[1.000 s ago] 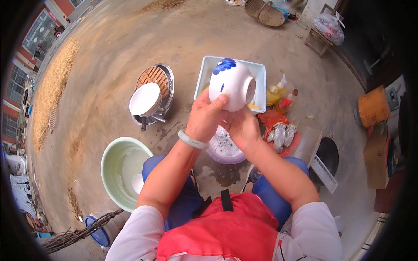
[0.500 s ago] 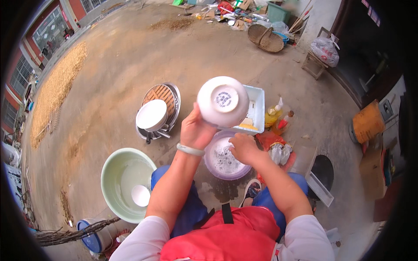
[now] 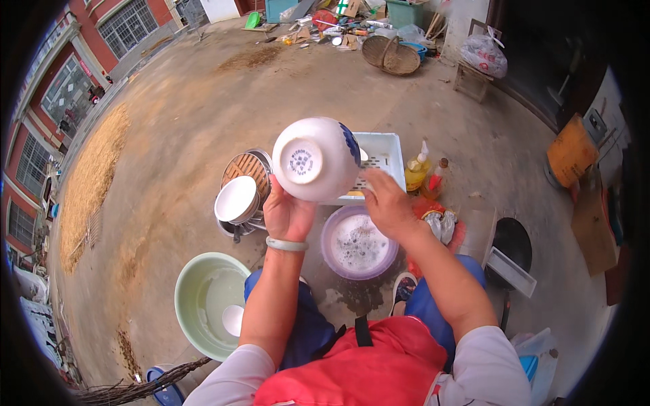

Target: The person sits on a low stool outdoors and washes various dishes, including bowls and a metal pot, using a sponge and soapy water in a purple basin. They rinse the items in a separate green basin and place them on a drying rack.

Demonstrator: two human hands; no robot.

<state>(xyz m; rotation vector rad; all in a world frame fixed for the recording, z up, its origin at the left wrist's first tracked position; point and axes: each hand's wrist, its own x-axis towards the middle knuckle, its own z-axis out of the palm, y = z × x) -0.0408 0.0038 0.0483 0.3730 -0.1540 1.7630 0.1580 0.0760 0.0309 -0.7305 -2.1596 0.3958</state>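
Observation:
My left hand (image 3: 288, 213) grips a white bowl (image 3: 317, 157) with a blue pattern, tilted so its foot ring faces me. My right hand (image 3: 384, 206) is just right of the bowl, slightly blurred, its fingers loosely bent and apart, holding nothing I can see. Below it sits a lilac basin (image 3: 355, 247) of foamy water. Behind stands a pale blue rectangular tray (image 3: 394, 145). At left, a white bowl (image 3: 233, 197) rests on steel cookware with a slotted rack (image 3: 242, 166). A green basin (image 3: 193, 291) of water holds a small white bowl (image 3: 231, 318).
Bottles (image 3: 417, 169), red bags (image 3: 428, 210), a black pan (image 3: 514, 240) and an orange cylinder (image 3: 569, 149) stand at right. A wicker basket (image 3: 386, 61), bagged stool (image 3: 482, 57) and clutter lie at back. Grain (image 3: 91, 189) is spread at left; bundled sticks (image 3: 142, 382) lie lower left.
The bowl has turned from side-on to show its base and has shifted left with my left hand. My right hand has left the bowl, then risen from over the lilac basin toward it.

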